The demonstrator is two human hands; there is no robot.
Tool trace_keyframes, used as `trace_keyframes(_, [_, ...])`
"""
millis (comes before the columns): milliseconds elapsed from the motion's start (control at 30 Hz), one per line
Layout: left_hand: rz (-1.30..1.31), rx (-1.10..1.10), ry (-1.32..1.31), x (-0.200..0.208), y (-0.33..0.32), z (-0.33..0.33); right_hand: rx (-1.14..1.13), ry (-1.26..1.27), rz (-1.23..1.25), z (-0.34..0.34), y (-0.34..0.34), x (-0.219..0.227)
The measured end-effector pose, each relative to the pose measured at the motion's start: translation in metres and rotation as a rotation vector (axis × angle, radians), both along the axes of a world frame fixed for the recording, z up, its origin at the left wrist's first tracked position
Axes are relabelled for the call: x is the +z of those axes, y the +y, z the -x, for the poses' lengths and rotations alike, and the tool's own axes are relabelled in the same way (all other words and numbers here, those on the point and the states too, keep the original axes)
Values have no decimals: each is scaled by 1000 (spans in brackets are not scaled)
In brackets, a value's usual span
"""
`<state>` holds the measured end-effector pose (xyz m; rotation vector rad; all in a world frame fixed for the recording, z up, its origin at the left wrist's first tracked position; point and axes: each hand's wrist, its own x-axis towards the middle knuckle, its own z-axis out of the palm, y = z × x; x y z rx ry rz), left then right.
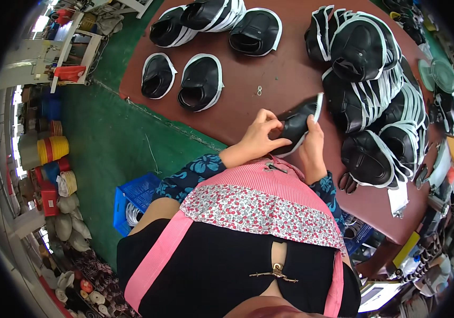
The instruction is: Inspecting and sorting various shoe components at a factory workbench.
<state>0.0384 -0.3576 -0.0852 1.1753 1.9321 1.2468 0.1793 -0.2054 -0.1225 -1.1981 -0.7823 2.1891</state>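
Note:
A black shoe upper (297,121) with a white edge is held tilted above the near edge of the reddish-brown table (269,69). My right hand (313,144) grips its right side, the thumb lying near the white edge. At its left side, my left hand (261,133) has its thumb and fingers closed on the black material around the opening. What the left fingertips touch inside is partly hidden. Two single uppers, one small (158,76) and one larger (201,82), lie to the far left of my hands.
Stacked black uppers (367,100) crowd the table's right side; more uppers (256,32) lie at the back. Black-handled scissors (348,183) rest near the right edge. A small pale loop (259,91) lies mid-table. A blue crate (138,199) stands on the green floor (94,159).

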Motion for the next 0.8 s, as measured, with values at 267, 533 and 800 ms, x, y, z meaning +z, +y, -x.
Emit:
trace_keyframes(267, [-254,279,534,26,14,76,274,44,-171,31,-5,46])
trace_keyframes(533, [97,231,925,-71,132,262,170,-300,-246,-8,7,43])
trace_keyframes(800, [-246,414,926,-47,215,292,-42,-486,-235,-59,3,40])
